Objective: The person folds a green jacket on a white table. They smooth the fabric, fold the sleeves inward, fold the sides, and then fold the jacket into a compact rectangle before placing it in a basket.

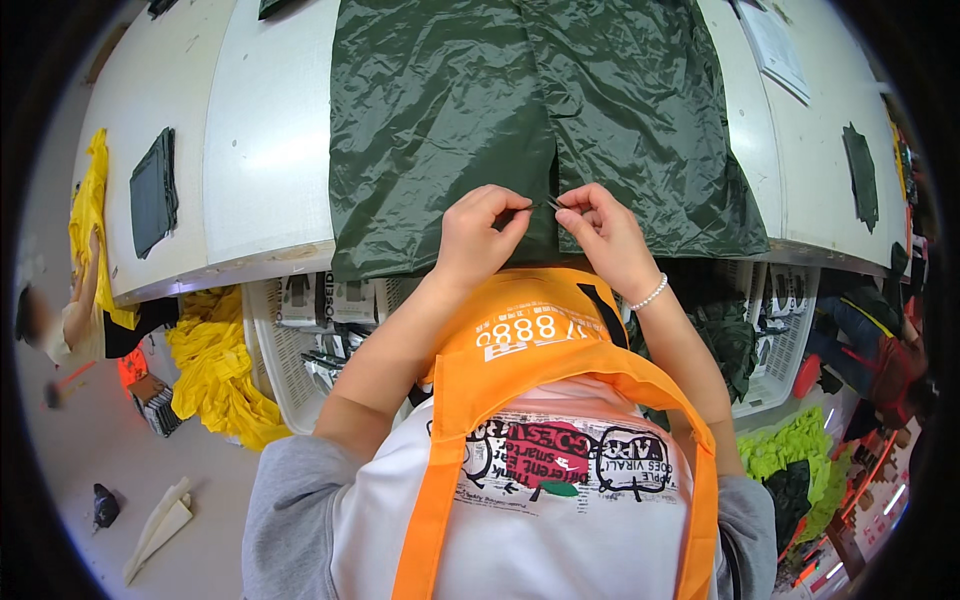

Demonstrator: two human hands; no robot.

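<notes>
A dark green, shiny garment (440, 120) lies spread over the white table, its near edge hanging slightly over the front. A slit (553, 180) divides its near part in the middle. My left hand (480, 232) is closed in a pinch at the slit's left side, thumb against forefinger; what lies between the fingertips is too small to make out. Close to its right, my right hand (606, 238) is closed round a small pointed metal tool (554, 203), perhaps thread snips or tweezers. The tool's tip points toward my left fingertips. Most of the tool is hidden by my fingers.
Folded dark green pieces (153, 193) lie on the table (265, 130) at left, another (860, 178) at right. Papers (775, 50) lie at far right. White baskets (290, 390) with packages stand below. Yellow cloth (215, 370) is heaped left, lime cloth (800, 450) right. A person (75, 310) works at far left.
</notes>
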